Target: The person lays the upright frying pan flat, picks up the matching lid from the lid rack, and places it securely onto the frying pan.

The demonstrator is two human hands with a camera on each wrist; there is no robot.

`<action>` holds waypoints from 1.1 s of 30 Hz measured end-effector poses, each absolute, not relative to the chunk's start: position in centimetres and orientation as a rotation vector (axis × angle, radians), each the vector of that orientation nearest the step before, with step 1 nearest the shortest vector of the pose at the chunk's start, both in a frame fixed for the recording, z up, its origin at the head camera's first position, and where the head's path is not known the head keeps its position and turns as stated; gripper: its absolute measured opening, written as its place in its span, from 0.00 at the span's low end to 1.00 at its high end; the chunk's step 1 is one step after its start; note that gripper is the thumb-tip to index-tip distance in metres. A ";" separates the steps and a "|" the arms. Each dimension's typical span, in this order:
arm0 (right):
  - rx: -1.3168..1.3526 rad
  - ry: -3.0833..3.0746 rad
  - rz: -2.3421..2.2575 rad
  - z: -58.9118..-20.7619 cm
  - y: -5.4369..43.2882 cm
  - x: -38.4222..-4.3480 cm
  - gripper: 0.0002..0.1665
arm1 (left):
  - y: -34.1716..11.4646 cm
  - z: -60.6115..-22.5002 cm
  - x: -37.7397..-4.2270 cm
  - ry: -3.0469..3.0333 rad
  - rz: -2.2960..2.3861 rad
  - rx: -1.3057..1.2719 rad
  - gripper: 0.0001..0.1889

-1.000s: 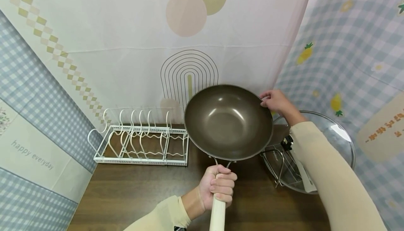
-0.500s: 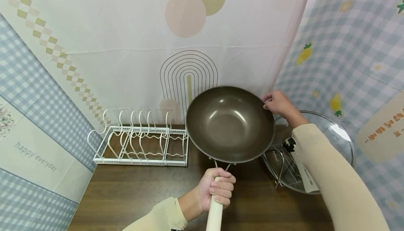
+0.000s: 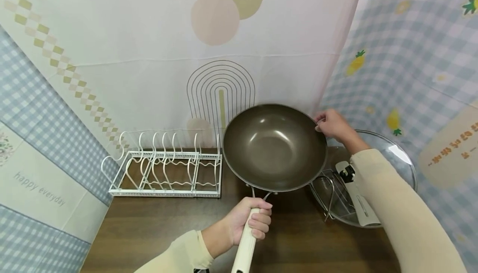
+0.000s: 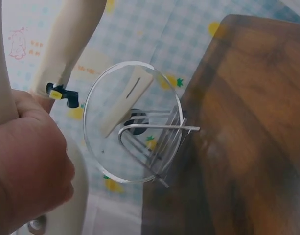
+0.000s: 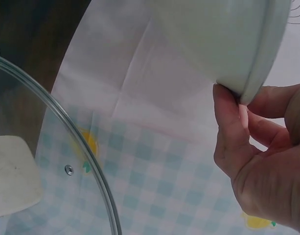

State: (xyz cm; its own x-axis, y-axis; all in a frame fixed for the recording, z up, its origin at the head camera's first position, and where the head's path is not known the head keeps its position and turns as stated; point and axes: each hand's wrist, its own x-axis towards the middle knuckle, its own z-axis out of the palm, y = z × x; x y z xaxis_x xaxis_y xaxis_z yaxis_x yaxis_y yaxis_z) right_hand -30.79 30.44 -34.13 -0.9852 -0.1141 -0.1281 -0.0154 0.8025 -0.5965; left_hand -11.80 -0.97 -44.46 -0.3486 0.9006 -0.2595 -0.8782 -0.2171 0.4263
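A deep dark-brown wok (image 3: 274, 152) is held tilted with its inside facing me. My left hand (image 3: 252, 221) grips its cream handle (image 3: 244, 248), fingers wrapped around just below the metal bracket. With thumb and fingertips, my right hand (image 3: 331, 124) pinches the wok's far right rim. In the right wrist view, the pale outer wall (image 5: 223, 39) of the wok shows above the pinching right hand (image 5: 262, 156). The left wrist view has my left hand (image 4: 32, 161) curled around the handle, its fingertips out of sight.
Left of the wok stands a white wire rack (image 3: 168, 192) with upright loops on the wooden table (image 3: 168, 227). On the right, a glass lid (image 3: 396, 173) with a steel rim and cream handle (image 3: 362, 210) leans in a metal wire stand (image 3: 330, 198). Printed cloth (image 3: 149, 86) hangs behind.
The wok has shifted slightly right, and its handle end has swung left with my left hand. My right hand keeps pinching the rim and has moved slightly right and down.
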 end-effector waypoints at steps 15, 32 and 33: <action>-0.100 2.843 -1.008 -35.4 31.3 -29.5 0.21 | -2.6 -43.6 -12.4 0.929 1.778 -0.052 0.21; -0.043 2.790 -1.159 -37.5 31.6 -28.0 0.19 | -3.5 -45.2 -12.1 1.298 1.730 -0.054 0.15; -0.049 2.801 -1.152 -37.5 31.6 -27.9 0.19 | -3.6 -45.2 -12.1 1.305 1.721 -0.048 0.15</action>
